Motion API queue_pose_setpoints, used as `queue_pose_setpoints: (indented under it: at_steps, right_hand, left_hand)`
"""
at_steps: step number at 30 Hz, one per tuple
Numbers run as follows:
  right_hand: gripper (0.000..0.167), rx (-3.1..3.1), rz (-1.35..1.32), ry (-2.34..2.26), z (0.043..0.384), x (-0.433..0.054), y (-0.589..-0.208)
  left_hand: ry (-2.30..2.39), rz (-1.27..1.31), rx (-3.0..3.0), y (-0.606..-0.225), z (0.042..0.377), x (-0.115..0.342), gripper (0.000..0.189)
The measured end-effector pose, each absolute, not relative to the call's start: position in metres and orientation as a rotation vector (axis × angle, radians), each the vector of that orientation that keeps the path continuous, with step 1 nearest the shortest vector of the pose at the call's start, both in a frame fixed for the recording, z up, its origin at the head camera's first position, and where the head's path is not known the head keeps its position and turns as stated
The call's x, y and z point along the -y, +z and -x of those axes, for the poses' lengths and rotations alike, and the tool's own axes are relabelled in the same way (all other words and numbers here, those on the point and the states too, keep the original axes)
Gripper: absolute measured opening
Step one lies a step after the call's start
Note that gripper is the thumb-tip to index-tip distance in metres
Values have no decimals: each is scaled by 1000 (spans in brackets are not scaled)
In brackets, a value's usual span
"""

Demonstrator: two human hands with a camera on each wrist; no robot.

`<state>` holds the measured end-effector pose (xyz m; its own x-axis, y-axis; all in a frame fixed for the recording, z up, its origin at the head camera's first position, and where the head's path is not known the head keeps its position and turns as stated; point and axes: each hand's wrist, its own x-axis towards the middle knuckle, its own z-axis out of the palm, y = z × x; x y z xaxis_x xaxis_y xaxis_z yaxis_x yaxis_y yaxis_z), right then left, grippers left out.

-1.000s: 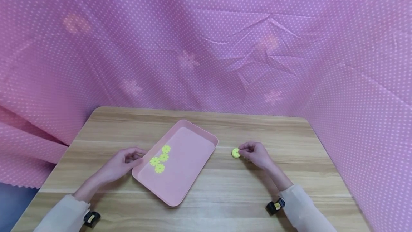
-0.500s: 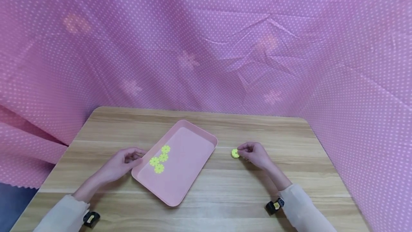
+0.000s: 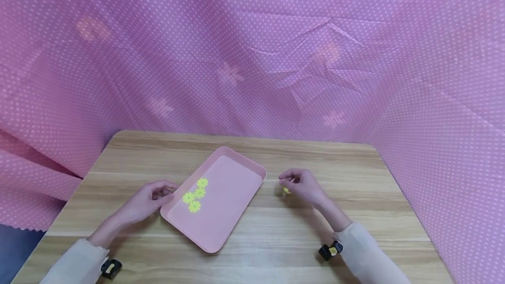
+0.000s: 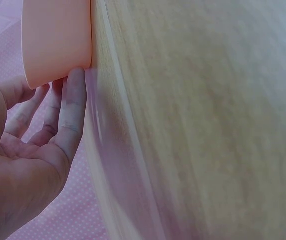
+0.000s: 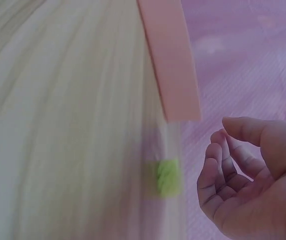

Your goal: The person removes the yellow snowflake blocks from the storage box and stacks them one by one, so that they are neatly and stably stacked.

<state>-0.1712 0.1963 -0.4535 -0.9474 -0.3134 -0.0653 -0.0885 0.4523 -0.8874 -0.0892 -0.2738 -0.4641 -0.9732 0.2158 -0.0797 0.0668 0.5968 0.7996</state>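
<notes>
Pink dotted cloth hangs behind the wooden table (image 3: 355, 231) in the head view, where the right hand (image 3: 301, 185) has lifted off the yellow flower piece (image 3: 286, 190) it pinched half a second ago and now hovers over it with fingers loosely curled, holding nothing, while the left hand (image 3: 147, 198) has stayed at the pink tray (image 3: 236, 205) with three yellow flowers (image 3: 195, 195) inside. Left wrist view: relaxed fingers (image 4: 72, 107) touch the tray's (image 4: 57, 40) corner. Right wrist view: the blurred flower piece (image 5: 168, 177) lies on the table just beside the fingertips (image 5: 214, 150), apart from them.
</notes>
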Motion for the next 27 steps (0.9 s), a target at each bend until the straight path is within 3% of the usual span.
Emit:
queue_pose_setpoints:
  at_steps: [10, 27]
  right_hand:
    - [18, -2493, 561, -1449, 167, -153, -441]
    - [16, -2495, 771, -1316, 178, -79, -442]
  left_hand:
    - [1331, -240, -2646, -463, 88, 274, 30]
    - [1335, -245, -2643, -464, 89, 275, 31]
